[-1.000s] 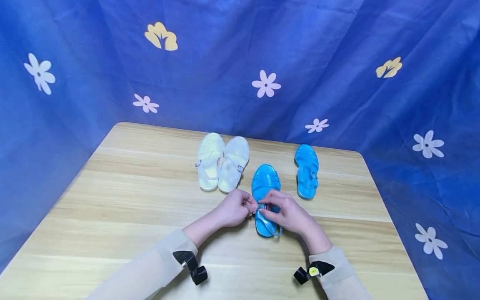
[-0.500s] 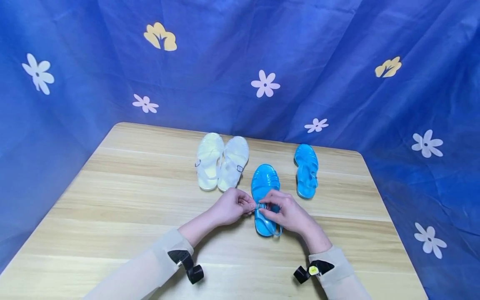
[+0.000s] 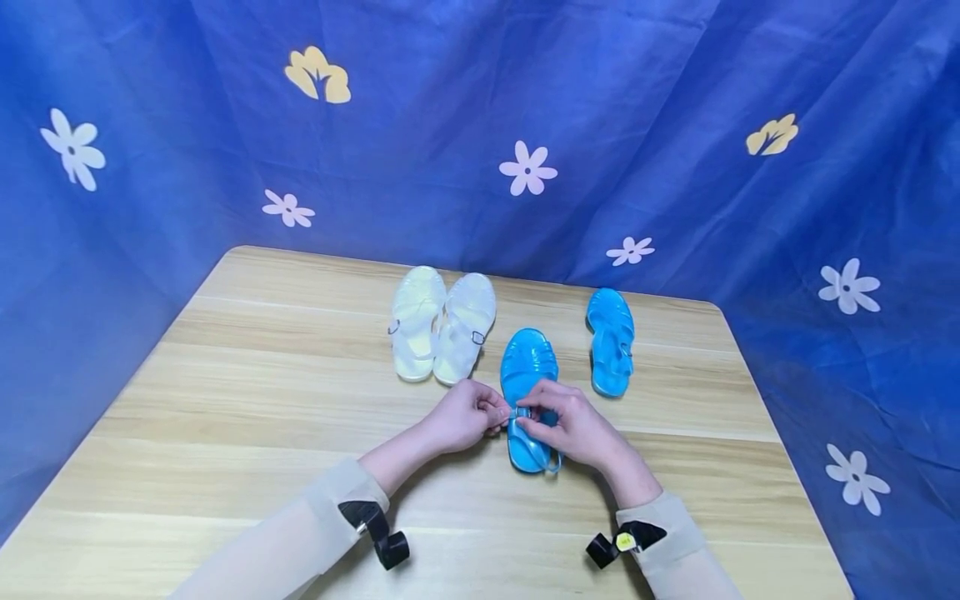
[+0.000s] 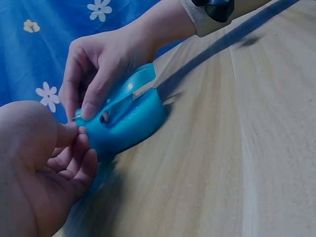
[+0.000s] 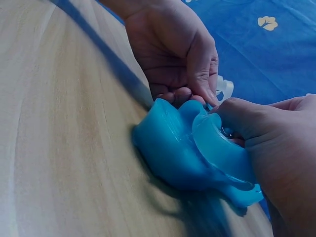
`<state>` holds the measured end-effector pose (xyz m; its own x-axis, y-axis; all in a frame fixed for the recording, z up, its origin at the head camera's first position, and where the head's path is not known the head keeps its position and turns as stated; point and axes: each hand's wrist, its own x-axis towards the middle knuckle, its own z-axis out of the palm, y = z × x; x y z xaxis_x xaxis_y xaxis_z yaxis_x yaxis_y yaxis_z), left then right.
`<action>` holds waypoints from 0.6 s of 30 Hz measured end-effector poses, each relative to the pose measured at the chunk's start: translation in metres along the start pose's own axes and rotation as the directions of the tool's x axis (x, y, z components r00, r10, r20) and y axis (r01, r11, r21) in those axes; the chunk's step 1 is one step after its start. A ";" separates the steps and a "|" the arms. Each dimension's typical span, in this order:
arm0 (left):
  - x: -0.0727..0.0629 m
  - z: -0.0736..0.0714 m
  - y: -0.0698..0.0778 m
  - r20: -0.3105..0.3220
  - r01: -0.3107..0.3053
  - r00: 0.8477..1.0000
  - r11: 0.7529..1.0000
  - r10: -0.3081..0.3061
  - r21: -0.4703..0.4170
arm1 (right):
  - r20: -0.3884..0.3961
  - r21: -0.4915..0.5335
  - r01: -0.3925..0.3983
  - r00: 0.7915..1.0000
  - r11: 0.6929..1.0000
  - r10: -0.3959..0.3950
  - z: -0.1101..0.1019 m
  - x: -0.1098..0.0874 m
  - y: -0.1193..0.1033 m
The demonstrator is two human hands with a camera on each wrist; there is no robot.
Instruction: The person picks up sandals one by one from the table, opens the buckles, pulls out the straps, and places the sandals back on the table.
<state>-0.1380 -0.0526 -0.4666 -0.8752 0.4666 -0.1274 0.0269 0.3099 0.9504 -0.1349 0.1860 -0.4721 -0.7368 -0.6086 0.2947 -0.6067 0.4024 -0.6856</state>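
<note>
A blue jelly sandal (image 3: pixel 529 358) lies on the table, toe pointing away, between both hands. My left hand (image 3: pixel 467 415) pinches the end of its ankle strap at the sandal's left side. From the right, my right hand (image 3: pixel 570 421) pinches the strap at the small metal buckle (image 3: pixel 522 412), thumb and forefinger on either side of it. In the left wrist view both sets of fingertips meet at the strap, close over the sandal's heel part (image 4: pixel 133 123). The right wrist view shows the strap (image 5: pixel 217 143) looping up beside the right thumb; the fingers partly hide the buckle.
A second blue sandal (image 3: pixel 611 342) lies farther back on the right. Two whitish sandals (image 3: pixel 417 325) with metal buckles stand side by side at the back, left of the middle. A blue curtain (image 3: pixel 420 125) with flower prints surrounds the wooden table (image 3: pixel 247 375).
My left hand has drawn slightly left from the buckle, the strap end between its fingers. My right hand keeps its hold, and the sandals stay where they were.
</note>
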 end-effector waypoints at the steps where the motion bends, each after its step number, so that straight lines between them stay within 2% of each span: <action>1: 0.000 0.000 0.000 0.001 -0.001 1.000 1.000 0.001 0.003 | -0.001 0.000 0.001 1.000 1.000 -0.001 0.000 0.000 0.000; 11: 0.003 0.003 0.002 0.012 -0.009 1.000 0.999 0.009 0.031 | -0.011 0.011 0.009 1.000 1.000 -0.009 0.001 0.000 0.000; 18: 0.003 0.004 0.010 0.004 -0.003 1.000 1.000 0.003 -0.013 | -0.011 0.019 0.015 1.000 1.000 -0.015 0.002 0.001 -0.002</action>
<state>-0.1384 -0.0446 -0.4589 -0.8732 0.4709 -0.1260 0.0227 0.2974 0.9545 -0.1339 0.1833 -0.4712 -0.7307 -0.6070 0.3125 -0.6122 0.3800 -0.6934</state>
